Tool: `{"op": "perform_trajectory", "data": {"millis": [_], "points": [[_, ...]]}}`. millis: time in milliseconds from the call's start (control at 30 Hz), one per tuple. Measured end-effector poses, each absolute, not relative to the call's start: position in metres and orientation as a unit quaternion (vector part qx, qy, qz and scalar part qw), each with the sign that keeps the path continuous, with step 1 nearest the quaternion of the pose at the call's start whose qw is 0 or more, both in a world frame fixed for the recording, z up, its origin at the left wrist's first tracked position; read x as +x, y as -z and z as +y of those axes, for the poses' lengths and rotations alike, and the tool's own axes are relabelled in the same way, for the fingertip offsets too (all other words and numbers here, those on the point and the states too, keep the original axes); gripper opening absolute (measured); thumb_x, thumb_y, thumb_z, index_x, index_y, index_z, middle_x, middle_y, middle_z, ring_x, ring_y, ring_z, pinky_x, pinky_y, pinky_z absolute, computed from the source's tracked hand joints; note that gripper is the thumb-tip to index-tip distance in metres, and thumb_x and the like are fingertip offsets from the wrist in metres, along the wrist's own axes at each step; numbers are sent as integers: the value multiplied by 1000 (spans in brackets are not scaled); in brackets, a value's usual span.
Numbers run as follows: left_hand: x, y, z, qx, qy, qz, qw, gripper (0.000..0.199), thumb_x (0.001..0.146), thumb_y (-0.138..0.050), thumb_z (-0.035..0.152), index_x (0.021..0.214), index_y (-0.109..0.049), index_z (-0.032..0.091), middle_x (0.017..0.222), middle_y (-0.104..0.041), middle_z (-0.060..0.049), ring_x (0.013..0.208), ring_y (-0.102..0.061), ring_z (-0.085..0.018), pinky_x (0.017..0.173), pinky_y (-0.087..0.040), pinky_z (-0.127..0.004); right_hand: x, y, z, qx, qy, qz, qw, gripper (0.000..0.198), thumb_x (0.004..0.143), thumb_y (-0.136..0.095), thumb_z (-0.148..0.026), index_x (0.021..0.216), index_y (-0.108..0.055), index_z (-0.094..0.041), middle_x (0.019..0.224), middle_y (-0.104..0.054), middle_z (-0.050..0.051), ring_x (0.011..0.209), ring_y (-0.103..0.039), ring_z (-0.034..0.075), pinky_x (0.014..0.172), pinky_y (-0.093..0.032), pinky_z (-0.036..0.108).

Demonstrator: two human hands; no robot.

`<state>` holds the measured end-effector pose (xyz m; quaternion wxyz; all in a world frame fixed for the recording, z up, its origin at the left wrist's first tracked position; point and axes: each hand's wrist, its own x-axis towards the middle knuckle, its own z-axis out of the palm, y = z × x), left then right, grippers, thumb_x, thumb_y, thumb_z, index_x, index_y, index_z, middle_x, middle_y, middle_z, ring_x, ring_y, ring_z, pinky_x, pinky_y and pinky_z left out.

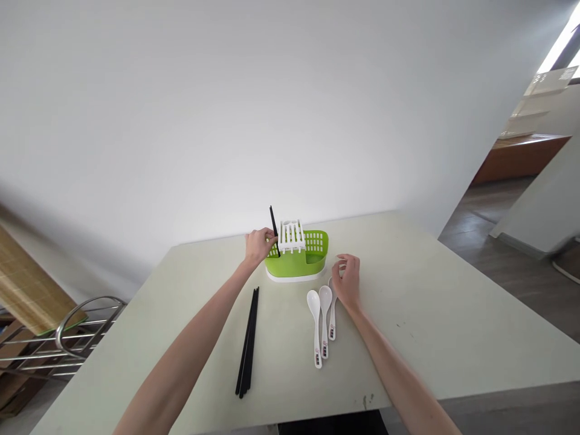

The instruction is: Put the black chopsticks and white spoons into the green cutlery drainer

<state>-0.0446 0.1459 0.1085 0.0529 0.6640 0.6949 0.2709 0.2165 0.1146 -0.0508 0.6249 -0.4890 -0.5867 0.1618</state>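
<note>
While the left hand [259, 246] pinches black chopsticks [273, 222] tilted in the left end of the green caddy [290, 264], the right hand [348, 283] curls loosely by the rightmost white spoon [333, 323], and I can't tell whether it grips; two other spoons [313, 300] lie just beside, a chopstick bundle [248, 350] left of them on the table [417, 290]

The green basket [290, 266] looks like smooth plastic with a soft sheen, and the slatted white rack [291, 246] on it also looks plastic. The black chopsticks [247, 356] look smooth and nearly matt. The white spoons [313, 299] are smooth and glossy, ceramic or hard plastic. The pale desk [408, 314] is smooth with a dull sheen, scuffed at the near right; the far wall [272, 121] is matt. At left, the tubular stand [58, 339] is shiny metal.
</note>
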Motion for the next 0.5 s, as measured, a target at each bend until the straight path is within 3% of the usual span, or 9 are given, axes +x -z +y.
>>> {"op": "perform_trajectory", "data": {"millis": [133,267,367,500], "points": [[-42,-108,151,667,-255,697,66,21,88,-66,20,104,-79,20,102,-83,-6,95,-76,-23,87,-58,-34,216,51,113,-493,-174,-583,622,18,96,-45,-27,112,-53,-23,120,-56,13,97,-59,22,79,-57,40],[-40,-108,154,671,-239,699,64,21,89,-66,19,105,-80,20,102,-83,-6,94,-77,-21,82,-58,-31,216,49,112,-500,-184,-580,616,18,96,-45,-28,111,-54,-23,121,-56,13,92,-59,21,78,-57,40],[-39,-108,154,674,-225,703,37,18,89,-67,21,100,-82,21,99,-83,-7,94,-76,-24,91,-55,-37,217,49,111,-496,-189,-586,612,18,96,-45,-27,111,-54,-23,122,-55,13,91,-59,20,77,-57,39],[-42,-109,149,680,-208,703,-10,17,92,-68,31,90,-83,23,93,-82,-10,102,-72,-32,108,-42,-50,217,49,111,-497,-194,-587,609,18,96,-45,-27,110,-54,-23,121,-55,12,88,-58,19,75,-56,38]]}}
